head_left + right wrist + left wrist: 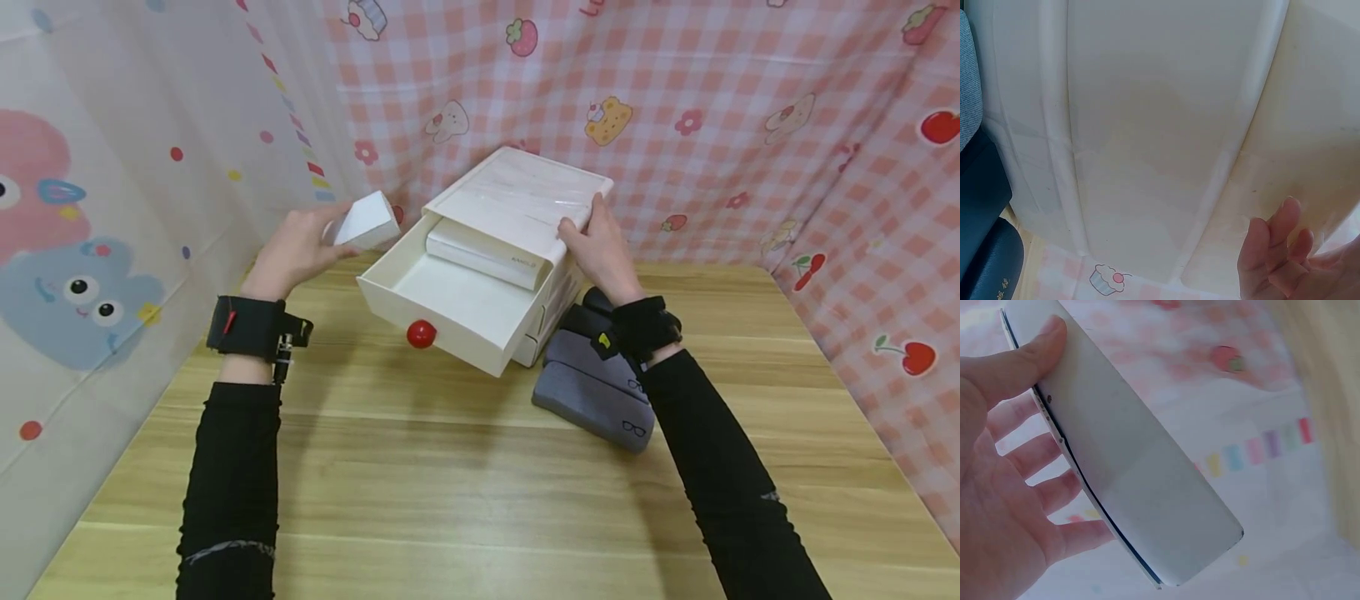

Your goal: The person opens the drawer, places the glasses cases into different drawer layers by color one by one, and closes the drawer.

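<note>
My left hand (296,246) holds a white glasses case (367,222), left of a white drawer box (525,196). In the left wrist view, the thumb lies across the case (1122,444) and the fingers are behind it; a dark seam runs along its edge. The box's top drawer (457,321), with a red round knob (422,334), is pulled out. Inside its back part lies another white case (483,254) with small lettering. My right hand (603,250) rests on the box's right top edge; the right wrist view shows its fingers against the side wall (1147,125).
Grey glasses cases (592,392) with a printed glasses mark lie right of the box, beside darker cases (588,312) partly under my right wrist. The wooden table (450,500) meets a pink checked curtain (675,100) at the back and a white curtain (150,233) at left.
</note>
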{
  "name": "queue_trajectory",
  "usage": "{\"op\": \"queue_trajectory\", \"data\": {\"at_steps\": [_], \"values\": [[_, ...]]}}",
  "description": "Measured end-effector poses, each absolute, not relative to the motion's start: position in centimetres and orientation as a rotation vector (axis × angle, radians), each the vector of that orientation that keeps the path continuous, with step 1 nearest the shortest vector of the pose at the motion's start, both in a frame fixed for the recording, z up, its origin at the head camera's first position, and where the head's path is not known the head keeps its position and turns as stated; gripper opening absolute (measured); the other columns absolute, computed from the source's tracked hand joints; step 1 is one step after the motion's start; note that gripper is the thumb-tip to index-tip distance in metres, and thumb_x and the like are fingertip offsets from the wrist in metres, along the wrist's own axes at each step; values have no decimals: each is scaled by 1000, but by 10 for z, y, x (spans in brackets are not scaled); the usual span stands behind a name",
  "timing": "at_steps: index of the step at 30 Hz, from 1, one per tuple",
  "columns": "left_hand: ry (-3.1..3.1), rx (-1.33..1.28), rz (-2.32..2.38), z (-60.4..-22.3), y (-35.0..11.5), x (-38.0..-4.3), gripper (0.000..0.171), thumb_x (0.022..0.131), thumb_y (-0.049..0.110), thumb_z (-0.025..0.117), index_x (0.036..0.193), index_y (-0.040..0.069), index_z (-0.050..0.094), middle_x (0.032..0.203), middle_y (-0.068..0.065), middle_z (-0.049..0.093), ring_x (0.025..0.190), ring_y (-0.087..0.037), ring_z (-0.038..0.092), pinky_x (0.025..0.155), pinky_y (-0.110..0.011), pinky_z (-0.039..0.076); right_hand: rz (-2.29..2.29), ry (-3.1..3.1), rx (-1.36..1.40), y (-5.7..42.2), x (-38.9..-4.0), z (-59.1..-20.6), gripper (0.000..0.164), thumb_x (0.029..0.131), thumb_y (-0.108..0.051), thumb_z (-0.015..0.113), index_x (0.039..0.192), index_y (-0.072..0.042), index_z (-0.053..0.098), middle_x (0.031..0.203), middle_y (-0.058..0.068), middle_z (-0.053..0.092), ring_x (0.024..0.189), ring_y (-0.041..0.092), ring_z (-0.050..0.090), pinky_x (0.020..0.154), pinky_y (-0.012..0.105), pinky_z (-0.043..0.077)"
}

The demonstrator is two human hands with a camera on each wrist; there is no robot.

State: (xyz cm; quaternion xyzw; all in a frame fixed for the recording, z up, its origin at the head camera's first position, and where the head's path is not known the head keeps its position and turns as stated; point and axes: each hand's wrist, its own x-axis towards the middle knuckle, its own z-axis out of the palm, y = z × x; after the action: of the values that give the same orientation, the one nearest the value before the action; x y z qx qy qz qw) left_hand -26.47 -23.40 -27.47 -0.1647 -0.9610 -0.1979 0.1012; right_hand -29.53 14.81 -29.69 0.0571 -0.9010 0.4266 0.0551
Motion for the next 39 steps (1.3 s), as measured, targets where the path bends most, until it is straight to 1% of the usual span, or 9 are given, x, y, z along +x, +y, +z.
{"op": "queue_trajectory", "data": {"at_steps": [6, 10, 12, 17, 20, 25, 33, 37, 39], "values": [[-2765, -607, -561, -248, -214, -251, 65, 85, 13, 70, 143, 4, 42, 131, -25, 55, 104, -38, 57, 86, -52, 48, 1297, -2739, 171, 148, -296, -296, 84, 93, -46, 40, 152, -5, -4, 161, 13, 5, 144, 23, 21, 118, 40, 21], [-2745, -732, -545, -231, -194, -240, 66, 85, 13, 71, 143, 6, 42, 138, -22, 51, 110, -37, 56, 90, -52, 47, 1292, -2746, 164, 148, -296, -296, 84, 93, -46, 39, 152, -6, -5, 161, 13, 4, 146, 23, 18, 119, 40, 19], [-2739, -811, -520, -224, -183, -235, 66, 84, 13, 72, 143, 7, 42, 138, -22, 51, 113, -38, 55, 92, -52, 46, 1289, -2749, 160, 149, -296, -296, 84, 93, -46, 39, 152, -6, -5, 161, 13, 3, 146, 23, 16, 120, 40, 18], [-2695, -992, -415, -214, -159, -224, 67, 81, 17, 75, 141, 7, 45, 135, -20, 54, 120, -37, 53, 100, -50, 43, 1297, -2748, 161, 149, -296, -298, 85, 93, -47, 40, 152, -7, -4, 161, 12, 4, 145, 23, 20, 119, 40, 20], [-2669, -1086, -364, -212, -146, -220, 67, 80, 19, 76, 139, 6, 48, 133, -19, 57, 121, -36, 53, 101, -47, 43, 1300, -2751, 160, 150, -296, -298, 85, 92, -48, 40, 152, -7, -5, 161, 12, 5, 144, 23, 21, 118, 40, 21], [-2669, -1236, -296, -212, -130, -218, 66, 78, 20, 78, 137, 8, 51, 130, -16, 60, 121, -34, 53, 105, -46, 40, 1292, -2749, 166, 150, -296, -298, 85, 92, -48, 39, 152, -6, -4, 161, 13, 5, 145, 22, 19, 119, 40, 20], [-2806, -1337, -280, -224, -114, -226, 67, 77, 17, 79, 138, 15, 50, 139, -9, 54, 130, -30, 47, 110, -43, 36, 1286, -2738, 171, 148, -296, -298, 86, 91, -48, 40, 152, -5, -3, 160, 14, 8, 141, 24, 25, 117, 41, 23], [-2820, -1432, -348, -232, -109, -232, 65, 76, 11, 78, 136, 10, 53, 138, -7, 55, 130, -25, 48, 111, -39, 36, 1288, -2734, 167, 148, -297, -298, 86, 91, -46, 40, 152, -4, -3, 160, 15, 8, 143, 24, 23, 118, 40, 22], [-2822, -1476, -369, -236, -107, -235, 64, 75, 10, 79, 134, 8, 54, 136, -6, 57, 128, -23, 51, 110, -37, 38, 1289, -2731, 166, 148, -297, -298, 85, 91, -46, 40, 152, -4, -3, 160, 15, 8, 143, 24, 23, 118, 40, 22]]}}
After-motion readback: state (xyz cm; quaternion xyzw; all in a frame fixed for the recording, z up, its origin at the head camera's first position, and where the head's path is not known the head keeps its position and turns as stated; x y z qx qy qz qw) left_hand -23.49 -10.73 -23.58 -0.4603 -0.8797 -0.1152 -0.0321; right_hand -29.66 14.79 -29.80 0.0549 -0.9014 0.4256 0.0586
